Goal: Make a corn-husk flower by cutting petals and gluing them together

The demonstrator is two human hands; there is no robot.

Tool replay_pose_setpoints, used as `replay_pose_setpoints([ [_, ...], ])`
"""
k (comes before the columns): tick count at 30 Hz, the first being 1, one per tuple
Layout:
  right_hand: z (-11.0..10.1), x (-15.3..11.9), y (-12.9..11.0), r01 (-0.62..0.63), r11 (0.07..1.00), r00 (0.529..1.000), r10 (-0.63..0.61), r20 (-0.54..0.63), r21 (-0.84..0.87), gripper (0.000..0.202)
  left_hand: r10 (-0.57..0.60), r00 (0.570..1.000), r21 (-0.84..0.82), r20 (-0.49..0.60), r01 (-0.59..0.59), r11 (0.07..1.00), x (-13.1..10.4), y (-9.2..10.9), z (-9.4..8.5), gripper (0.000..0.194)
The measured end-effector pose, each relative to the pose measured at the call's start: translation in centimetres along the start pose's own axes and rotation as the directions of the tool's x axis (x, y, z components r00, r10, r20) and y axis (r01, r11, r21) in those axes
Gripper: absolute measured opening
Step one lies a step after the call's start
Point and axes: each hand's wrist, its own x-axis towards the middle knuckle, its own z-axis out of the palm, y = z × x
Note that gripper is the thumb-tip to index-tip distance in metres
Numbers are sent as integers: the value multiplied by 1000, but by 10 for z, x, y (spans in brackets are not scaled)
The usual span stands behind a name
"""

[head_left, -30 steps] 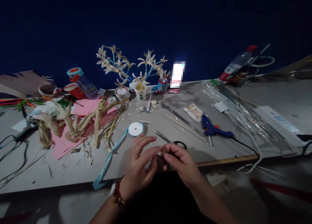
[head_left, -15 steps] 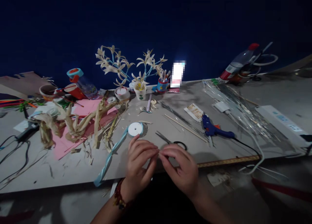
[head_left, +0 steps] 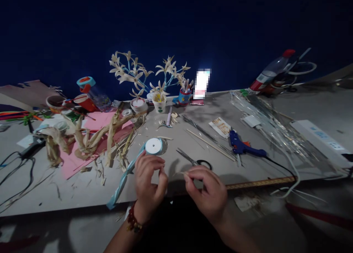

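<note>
My right hand [head_left: 206,190] pinches a small thin pale strip [head_left: 179,173] between thumb and forefinger, its free end pointing left. To the left, my left hand [head_left: 151,179] is raised with thumb and fingers apart and nothing visible between them. Just beyond it lies a white spool [head_left: 153,146] of light blue ribbon [head_left: 120,188], whose loose end runs down to the table's front edge. Black-handled scissors [head_left: 190,157] lie open beyond my right hand. A pale thin stick [head_left: 211,144] and a bundle of thin wires [head_left: 202,130] lie farther back.
Dried husks [head_left: 93,143] cover pink paper [head_left: 68,163] at left. Behind stand husk flowers [head_left: 167,67], a paper cup [head_left: 159,104], a pen holder [head_left: 184,97] and a lit phone [head_left: 202,84]. At right are a blue glue gun [head_left: 242,148], plastic-wrapped wires [head_left: 278,124] and a bottle [head_left: 271,71].
My hands were touching at the fingertips and are now apart. The left hand has moved left and opened. The thin strip now shows in my right fingertips.
</note>
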Motion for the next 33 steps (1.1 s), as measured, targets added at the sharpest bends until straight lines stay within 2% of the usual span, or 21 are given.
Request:
replay_pose_setpoints([
  [4, 2, 2, 0, -26, 999, 999, 26, 34, 21, 13, -6, 969, -70, 246, 24, 997, 6, 9, -5, 21],
  [6, 3, 3, -1, -20, 1000, 999, 20, 43, 17, 14, 5, 960, -59, 281, 13, 998, 9, 14, -3, 16],
  [12, -1, 1, 1, 50, 998, 997, -48, 53, -36, 16, 39, 977, -22, 211, -35, 999, 10, 15, 4, 15],
  [17, -4, -2, 8, 21, 999, 999, -23, -37, -47, 18, -18, 997, 53, 78, 13, 999, 6, 3, -1, 17],
  [19, -4, -1, 8, 20, 999, 999, -22, -49, -48, 18, -24, 996, 26, 91, 22, 999, 7, 3, -5, 16],
  [21, -2, 1, 7, 45, 998, 998, -47, -33, -34, 18, -5, 987, -12, 162, 7, 1000, 9, 9, -6, 17],
  [24, 0, 4, 2, 74, 996, 997, -75, -20, -42, 19, 7, 975, -22, 224, -2, 1000, 13, 20, -1, 14],
  [29, 0, 2, 2, 100, 994, 995, -101, -13, -52, 20, -7, 985, -56, 170, 17, 998, 11, 20, 12, 15],
  [33, 0, -3, 8, 55, 998, 995, -58, -85, -40, 21, -29, 997, -34, 70, 31, 999, 6, 9, 10, 16],
])
